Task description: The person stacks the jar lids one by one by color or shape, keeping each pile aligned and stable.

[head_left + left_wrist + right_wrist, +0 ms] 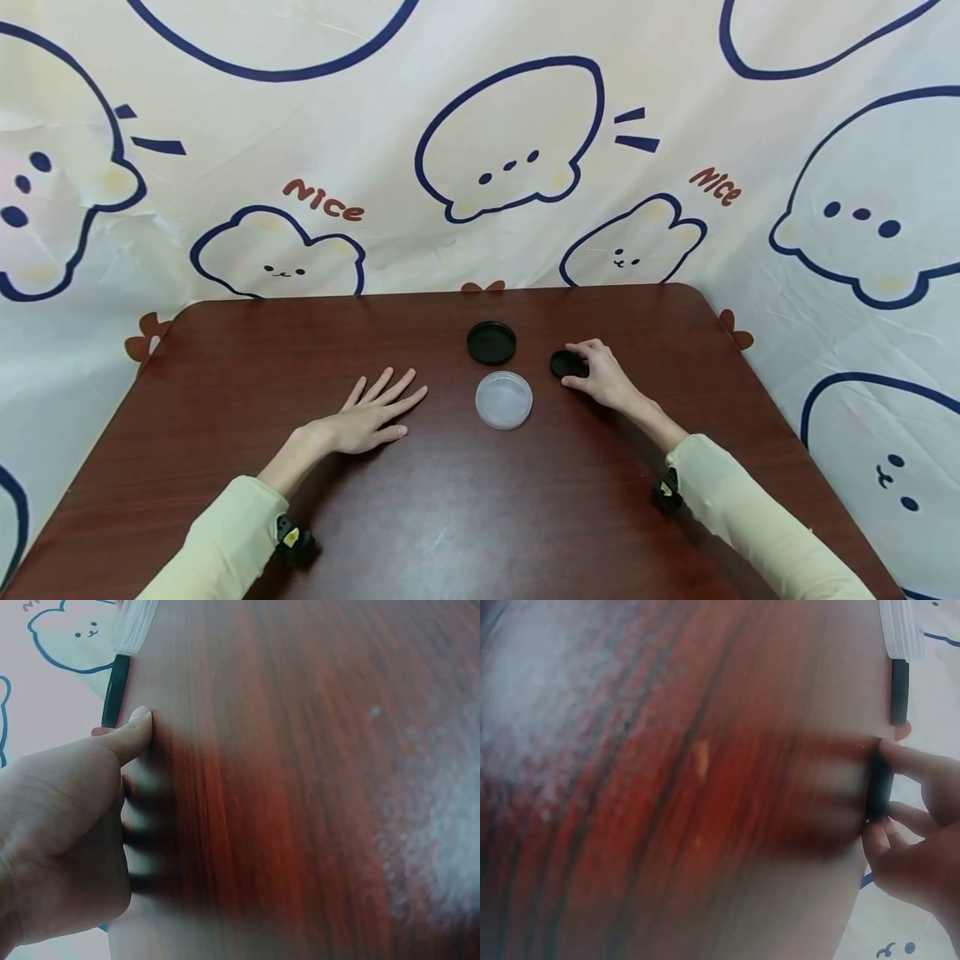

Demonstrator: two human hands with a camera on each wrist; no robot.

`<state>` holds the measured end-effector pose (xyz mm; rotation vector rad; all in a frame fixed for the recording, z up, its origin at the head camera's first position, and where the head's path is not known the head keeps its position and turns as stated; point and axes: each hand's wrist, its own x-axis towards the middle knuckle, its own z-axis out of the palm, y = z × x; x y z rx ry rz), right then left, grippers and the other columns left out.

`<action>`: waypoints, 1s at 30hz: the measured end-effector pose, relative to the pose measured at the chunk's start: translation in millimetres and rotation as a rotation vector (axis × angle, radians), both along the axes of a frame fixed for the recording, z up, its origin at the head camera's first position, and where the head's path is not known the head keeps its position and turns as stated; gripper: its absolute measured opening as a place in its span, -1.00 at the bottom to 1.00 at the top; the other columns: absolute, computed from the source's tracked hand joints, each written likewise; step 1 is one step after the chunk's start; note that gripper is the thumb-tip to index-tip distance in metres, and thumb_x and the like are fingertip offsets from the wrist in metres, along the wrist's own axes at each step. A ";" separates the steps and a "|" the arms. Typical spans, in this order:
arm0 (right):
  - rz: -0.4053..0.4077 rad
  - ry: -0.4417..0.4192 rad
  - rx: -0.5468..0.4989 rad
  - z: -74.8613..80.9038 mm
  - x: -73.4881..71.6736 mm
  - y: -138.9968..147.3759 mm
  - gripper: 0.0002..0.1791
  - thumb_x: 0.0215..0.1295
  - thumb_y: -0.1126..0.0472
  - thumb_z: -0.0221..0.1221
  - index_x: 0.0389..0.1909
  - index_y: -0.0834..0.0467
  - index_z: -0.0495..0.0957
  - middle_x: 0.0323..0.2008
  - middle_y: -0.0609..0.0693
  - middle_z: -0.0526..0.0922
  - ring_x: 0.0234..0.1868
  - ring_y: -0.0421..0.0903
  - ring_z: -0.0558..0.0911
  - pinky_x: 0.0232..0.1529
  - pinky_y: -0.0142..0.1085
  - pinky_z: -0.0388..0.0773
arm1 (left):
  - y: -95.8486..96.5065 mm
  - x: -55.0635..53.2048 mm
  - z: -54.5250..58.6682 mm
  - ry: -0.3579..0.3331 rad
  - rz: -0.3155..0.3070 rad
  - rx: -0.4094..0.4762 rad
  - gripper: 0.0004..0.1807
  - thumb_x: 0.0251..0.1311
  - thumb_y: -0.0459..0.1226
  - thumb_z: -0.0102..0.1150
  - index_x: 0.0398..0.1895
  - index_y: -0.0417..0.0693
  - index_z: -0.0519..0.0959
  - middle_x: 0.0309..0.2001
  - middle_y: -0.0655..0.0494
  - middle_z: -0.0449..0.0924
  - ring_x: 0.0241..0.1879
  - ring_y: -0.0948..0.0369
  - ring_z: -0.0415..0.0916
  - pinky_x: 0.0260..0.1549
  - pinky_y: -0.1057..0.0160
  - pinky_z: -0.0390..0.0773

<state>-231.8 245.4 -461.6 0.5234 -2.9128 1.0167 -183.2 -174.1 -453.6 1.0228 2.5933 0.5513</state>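
My right hand [603,379] grips a small black round lid-like disc [567,364] by its rim, thumb on the near side and fingers on the far side. The right wrist view shows this disc [880,784] edge-on between thumb and fingers, low on the table. My left hand [363,421] lies on the table with its fingers spread and holds nothing. Between the hands sits a clear, shallow round dish [504,400]. Just behind it is a larger black round dish or lid [491,343] with a raised rim. Neither of these two is touched by a hand.
A dark reddish-brown wooden table [450,508] with rounded far corners bears everything. Behind it and along both sides hangs a pale cloth [390,150] with blue cartoon outlines. Dark devices [295,542] are strapped at both wrists.
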 end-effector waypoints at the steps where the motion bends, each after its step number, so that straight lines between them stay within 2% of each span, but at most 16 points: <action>1: -0.001 0.001 0.001 0.6 -1.1 0.2 -0.37 0.12 0.28 0.39 0.21 0.40 0.44 0.04 0.32 0.40 0.03 0.22 0.42 0.07 0.04 0.41 | 0.1 -0.8 0.7 -0.002 0.002 -0.009 -0.35 0.45 -0.08 -0.07 0.52 -0.02 0.06 0.53 -0.17 -0.25 0.45 -0.25 -0.40 0.22 -0.37 -0.37; 4: 0.008 0.004 0.010 2.4 -5.1 0.4 -0.39 0.13 0.27 0.38 0.19 0.39 0.45 0.01 0.31 0.43 -0.01 0.21 0.46 0.03 0.04 0.42 | 0.5 -2.3 3.0 -0.004 0.007 -0.013 -0.35 0.45 -0.07 -0.07 0.52 -0.02 0.07 0.53 -0.17 -0.24 0.45 -0.25 -0.39 0.23 -0.37 -0.36; 10: 0.008 -0.053 -0.031 13.9 -16.1 -10.5 -0.40 0.14 0.26 0.38 0.20 0.36 0.47 0.00 0.30 0.45 -0.01 0.17 0.54 0.01 0.00 0.49 | 1.4 -0.8 5.1 -0.002 0.018 -0.014 -0.35 0.45 -0.09 -0.06 0.52 -0.03 0.07 0.52 -0.16 -0.24 0.45 -0.25 -0.39 0.23 -0.36 -0.37; 16: 0.044 -0.087 -0.057 22.1 -31.4 -38.6 -0.39 0.17 0.28 0.35 0.24 0.35 0.44 0.07 0.30 0.41 0.02 0.16 0.53 0.03 -0.03 0.50 | 2.8 2.4 0.4 -0.023 0.030 -0.009 -0.34 0.45 -0.09 -0.06 0.52 -0.02 0.05 0.53 -0.16 -0.27 0.45 -0.24 -0.42 0.23 -0.35 -0.40; 20: 0.061 -0.075 -0.071 23.6 -40.4 -60.3 -0.39 0.15 0.30 0.36 0.23 0.33 0.45 0.08 0.29 0.41 0.01 0.14 0.53 0.03 -0.07 0.49 | 1.8 3.9 -0.6 -0.026 0.033 0.018 -0.34 0.44 -0.07 -0.05 0.52 -0.04 0.08 0.52 -0.17 -0.24 0.45 -0.26 -0.40 0.23 -0.36 -0.39; 24: 0.100 -0.065 -0.036 26.4 -49.1 -79.5 -0.38 0.15 0.28 0.37 0.24 0.33 0.44 0.08 0.27 0.39 0.01 0.12 0.52 0.02 -0.12 0.49 | 1.8 2.2 3.0 -0.036 0.024 0.028 -0.34 0.44 -0.07 -0.05 0.51 -0.06 0.09 0.52 -0.20 -0.24 0.44 -0.27 -0.40 0.21 -0.38 -0.39; 30: 0.159 -0.061 0.007 20.3 -54.5 -105.8 -0.38 0.14 0.30 0.37 0.23 0.35 0.44 0.07 0.25 0.39 0.01 0.12 0.48 0.01 -0.12 0.46 | -0.2 4.7 2.3 -0.033 0.033 0.003 -0.35 0.45 -0.09 -0.06 0.52 -0.02 0.08 0.53 -0.16 -0.26 0.45 -0.24 -0.41 0.23 -0.37 -0.38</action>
